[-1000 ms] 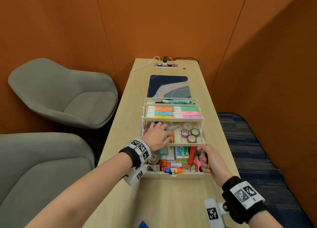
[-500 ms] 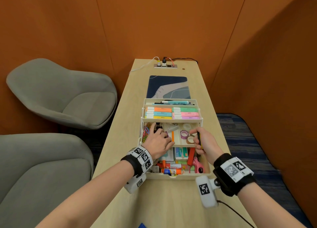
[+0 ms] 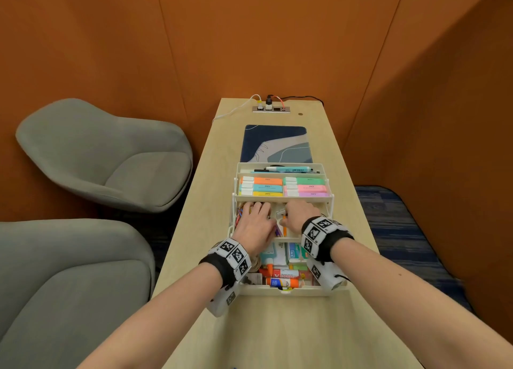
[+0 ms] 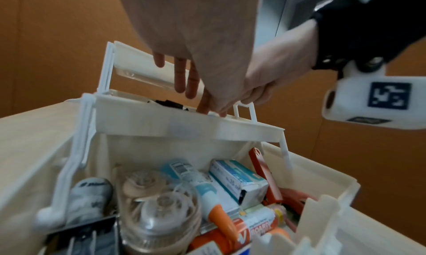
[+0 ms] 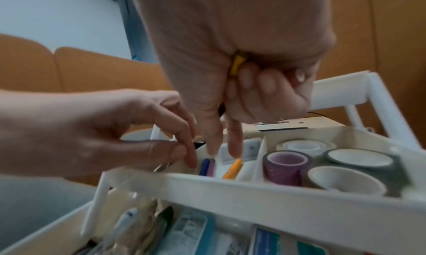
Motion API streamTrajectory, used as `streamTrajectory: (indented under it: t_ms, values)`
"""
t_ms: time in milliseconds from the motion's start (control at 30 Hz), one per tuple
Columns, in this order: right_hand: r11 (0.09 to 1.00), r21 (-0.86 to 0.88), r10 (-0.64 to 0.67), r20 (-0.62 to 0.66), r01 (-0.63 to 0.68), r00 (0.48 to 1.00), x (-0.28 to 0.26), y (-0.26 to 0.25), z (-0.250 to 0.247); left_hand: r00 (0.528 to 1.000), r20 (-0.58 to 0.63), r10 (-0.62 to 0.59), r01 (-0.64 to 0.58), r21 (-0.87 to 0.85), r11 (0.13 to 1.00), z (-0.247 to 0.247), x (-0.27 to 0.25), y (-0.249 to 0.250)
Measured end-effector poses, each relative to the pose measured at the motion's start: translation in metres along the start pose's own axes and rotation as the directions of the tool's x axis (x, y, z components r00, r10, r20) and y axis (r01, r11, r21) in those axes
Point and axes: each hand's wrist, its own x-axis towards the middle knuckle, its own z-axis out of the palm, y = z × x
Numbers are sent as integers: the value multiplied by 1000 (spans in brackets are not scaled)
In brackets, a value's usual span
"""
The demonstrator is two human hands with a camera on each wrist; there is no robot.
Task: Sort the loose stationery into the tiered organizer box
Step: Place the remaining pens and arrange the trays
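My cream plastic tiered organizer box (image 3: 283,289) sits on the pale wood surface (image 3: 277,330), three tiers fanned open. Both hands are in the middle tray: my right hand (image 5: 242,62) clenches a slim yellow pen (image 5: 236,67), two fingers pointing down; my left hand (image 3: 255,224) rests with loose fingers. Four washi tape rolls (image 5: 288,166) sit beside them, and six pastel highlighters (image 3: 283,187) lie above.

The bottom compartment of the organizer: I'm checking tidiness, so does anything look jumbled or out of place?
Yes. The bottom compartment is jumbled: glue sticks, a staple box and tape dispensers lie piled at mixed angles, unlike the neat highlighters above.
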Motion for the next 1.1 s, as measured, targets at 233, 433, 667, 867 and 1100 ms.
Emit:
streamTrajectory:
  t_ms: [233, 433, 667, 867, 1100]
  values:
    - [995, -12, 102, 70, -101, 992, 13, -17, 10, 998, 16, -63, 63, -18, 998, 5, 2, -1]
    - [981, 17, 189, 141, -193, 972, 19, -6, 6, 967, 77, -242, 247, -52, 968, -5, 23, -2]
    - [984, 41, 165, 116, -171, 979, 17, -7, 7, 963, 72, -258, 257, 19, 966, -1, 27, 12]
    - [969, 195, 132, 93, -149, 987, 3, 12, -12, 914, 187, -360, 355, 61, 933, -1, 33, 31]
    - [924, 348, 153, 40, -157, 987, -18, 39, -12, 749, 426, -507, 548, 33, 836, -9, 49, 39]
